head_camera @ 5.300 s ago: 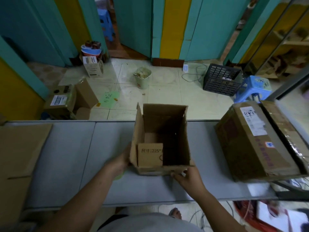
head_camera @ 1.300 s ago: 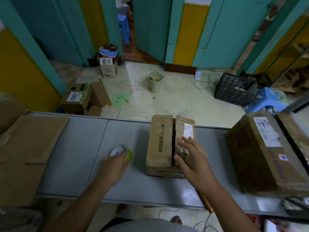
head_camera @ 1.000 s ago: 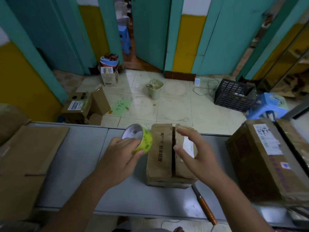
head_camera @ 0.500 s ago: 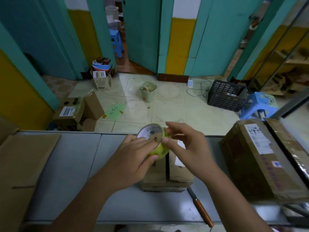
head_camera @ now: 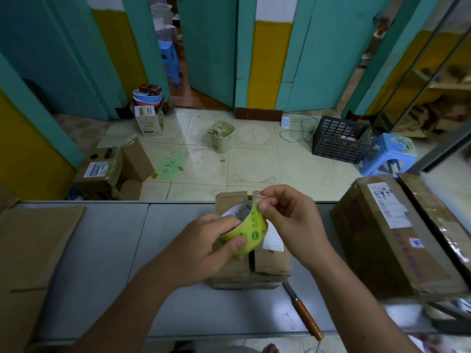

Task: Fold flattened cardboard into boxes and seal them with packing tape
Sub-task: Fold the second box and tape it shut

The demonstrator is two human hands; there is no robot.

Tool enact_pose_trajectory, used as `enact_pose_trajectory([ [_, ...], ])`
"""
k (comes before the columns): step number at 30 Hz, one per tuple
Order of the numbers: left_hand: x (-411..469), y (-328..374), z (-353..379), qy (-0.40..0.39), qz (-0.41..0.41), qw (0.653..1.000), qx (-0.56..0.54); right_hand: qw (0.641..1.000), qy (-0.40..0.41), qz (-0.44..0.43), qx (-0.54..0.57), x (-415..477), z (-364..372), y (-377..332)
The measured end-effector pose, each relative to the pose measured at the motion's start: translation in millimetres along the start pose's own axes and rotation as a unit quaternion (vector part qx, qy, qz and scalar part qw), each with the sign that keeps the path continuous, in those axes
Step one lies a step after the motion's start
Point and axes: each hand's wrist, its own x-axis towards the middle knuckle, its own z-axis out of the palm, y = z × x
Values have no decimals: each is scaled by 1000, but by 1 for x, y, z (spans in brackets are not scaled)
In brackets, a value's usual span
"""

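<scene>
On the grey table [head_camera: 102, 250], close to your edge, lay a knife [head_camera: 307, 318] with an orange-brown wooden handle. Beyond the table, on the tiled floor [head_camera: 254, 161], you had a pale bin [head_camera: 221, 138] full of scraps in the middle, a green sheet of paper [head_camera: 169, 167] with writing to its left, and a black plastic crate [head_camera: 340, 140] to its right. A light blue stool [head_camera: 388, 154] stood just beside the crate. A white power strip [head_camera: 285, 121] lay near the wall, and a second blue stool [head_camera: 170, 61] stood in the doorway
</scene>
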Motion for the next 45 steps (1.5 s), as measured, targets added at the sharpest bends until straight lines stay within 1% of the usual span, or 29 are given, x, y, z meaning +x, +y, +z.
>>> enact_pose_trajectory([
  [2,1,-1,3,2,-24,999,-44,1000,0,19,8,1,-1,2],
  [4,3,-2,7,3,-49,994,-100,1000,4,21,6,1,-3,4],
  [6,5,1,9,19,-61,990,-122,1000,8,23,6,0,-3,4],
  [10,12,4,12,24,-84,991,-105,999,35,20,17,-4,-6,-3],
  [12,17,-1,11,19,-133,988,-79,999,45,3,24,-6,-12,-8],
  [14,20,-9,10,16,-183,980,-79,999,27,-11,20,-8,-12,-13],
  [15,22,-12,10,18,-194,978,-78,999,21,-14,19,-9,-10,-13],
  [17,23,-14,10,24,-197,975,-96,999,38,-9,26,-9,-7,-10],
  [20,21,-10,8,30,-191,964,-185,995,73,13,68,-1,-15,-5],
  [23,13,-7,4,29,-151,954,-257,992,55,38,107,11,-27,0],
  [26,7,-4,3,30,-126,932,-339,992,47,58,104,25,-31,9],
  [28,7,-3,5,36,-108,925,-363,990,46,81,110,35,-29,14],
  [31,10,-2,13,59,-106,933,-338,986,52,95,125,49,-28,16],
  [36,14,-6,28,104,-143,938,-299,1000,-4,20,24,66,-33,7],
  [39,14,-4,33,126,-163,933,-296,1000,-15,-1,-3,70,-33,8],
  [43,18,3,36,102,-212,930,-282,999,-29,-11,-44,68,-32,24],
  [45,18,9,35,95,-232,924,-290,998,-40,-15,-50,68,-29,37],
])
